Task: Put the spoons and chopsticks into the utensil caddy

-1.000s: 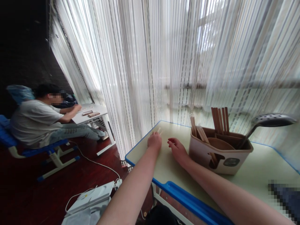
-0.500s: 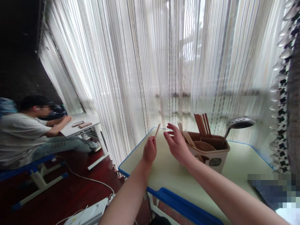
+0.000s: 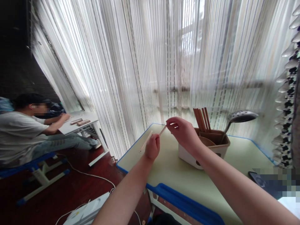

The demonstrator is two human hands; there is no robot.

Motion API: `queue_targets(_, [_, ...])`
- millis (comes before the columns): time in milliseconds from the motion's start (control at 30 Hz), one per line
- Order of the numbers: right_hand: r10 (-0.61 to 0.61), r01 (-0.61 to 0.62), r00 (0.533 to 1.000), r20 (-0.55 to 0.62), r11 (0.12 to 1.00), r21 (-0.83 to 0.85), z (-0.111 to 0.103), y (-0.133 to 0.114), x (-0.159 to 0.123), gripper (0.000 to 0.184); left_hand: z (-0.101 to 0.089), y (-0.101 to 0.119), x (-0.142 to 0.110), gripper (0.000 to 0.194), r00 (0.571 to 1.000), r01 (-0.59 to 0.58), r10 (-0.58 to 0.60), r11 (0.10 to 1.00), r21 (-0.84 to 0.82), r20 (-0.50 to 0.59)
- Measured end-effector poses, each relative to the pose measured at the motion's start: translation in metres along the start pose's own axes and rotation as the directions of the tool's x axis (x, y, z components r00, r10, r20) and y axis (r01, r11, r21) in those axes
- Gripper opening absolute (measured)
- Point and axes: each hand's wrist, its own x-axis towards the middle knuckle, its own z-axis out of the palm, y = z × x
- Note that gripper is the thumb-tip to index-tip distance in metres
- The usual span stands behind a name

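Note:
My left hand (image 3: 152, 147) is closed around a pale, thin wooden chopstick (image 3: 162, 130) that slants up to the right. At its upper end, the fingertips of my right hand (image 3: 181, 128) are pinched together on it. Beyond my left hand another pale stick (image 3: 145, 142) lies on the table, partly hidden by that hand. My right hand and wrist pass in front of a white and brown utensil holder (image 3: 187, 155), covering its left side. Reddish-brown chopsticks (image 3: 202, 119) stand in the holder, and a slotted metal ladle (image 3: 243, 116) leans out at its right.
The pale table (image 3: 168, 175) has a blue edge. A dark phone-like object (image 3: 263, 184) lies at its right, partly blurred out. Sheer curtains (image 3: 140, 62) hang behind. On the left, another person (image 3: 21, 134) sits at a white table (image 3: 90, 118). Cables (image 3: 93, 177) run across the floor.
My right hand has moved in from being apart and closed its fingertips on the chopstick's end. The view has shifted slightly, and a pale stick beyond my left hand now shows on the table.

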Motion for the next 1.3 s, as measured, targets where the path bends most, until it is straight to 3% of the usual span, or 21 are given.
queue_targets(167, [-0.139, 0.134, 0.989, -0.057, 0.987, -0.084, -0.014, -0.011, 0.001, 0.013, -0.002, 0.006, 0.001, 0.019, 0.997, 0.007, -0.006, 1.0, -0.016, 0.077])
queue_targets(400, [-0.137, 0.128, 0.987, -0.085, 0.986, -0.102, -0.028, -0.009, 0.007, 0.012, -0.004, 0.014, 0.008, 0.017, 0.994, 0.016, -0.007, 0.997, -0.081, 0.113])
queue_targets(633, [-0.137, 0.144, 0.979, -0.147, 0.989, 0.035, -0.05, -0.018, 0.007, 0.015, -0.009, 0.042, 0.029, 0.014, 0.989, 0.041, -0.066, 0.982, -0.182, -0.133])
queue_targets(733, [-0.165, 0.18, 0.97, -0.178, 0.981, 0.076, -0.071, -0.029, 0.005, 0.021, -0.009, 0.06, 0.05, 0.017, 0.989, -0.017, -0.016, 0.975, -0.222, -0.147])
queue_targets(933, [-0.229, 0.214, 0.928, -0.296, 0.973, -0.081, -0.104, -0.032, 0.004, 0.017, 0.01, 0.091, 0.083, 0.017, 0.993, -0.05, 0.015, 0.946, -0.321, -0.113])
queue_targets(1100, [-0.25, 0.225, 0.925, -0.286, 0.967, -0.117, -0.104, -0.026, 0.007, 0.018, 0.031, 0.098, 0.089, 0.014, 0.998, 0.013, -0.039, 0.913, -0.408, -0.056])
queue_targets(1200, [-0.255, 0.231, 0.933, -0.252, 0.965, -0.123, -0.1, -0.023, 0.008, 0.019, 0.035, 0.096, 0.084, 0.017, 0.999, 0.04, -0.039, 0.895, -0.445, 0.012])
queue_targets(1300, [-0.256, 0.231, 0.936, -0.243, 0.965, -0.126, -0.094, -0.016, 0.011, 0.019, 0.036, 0.091, 0.077, 0.017, 1.0, 0.021, -0.023, 0.901, -0.433, 0.001])
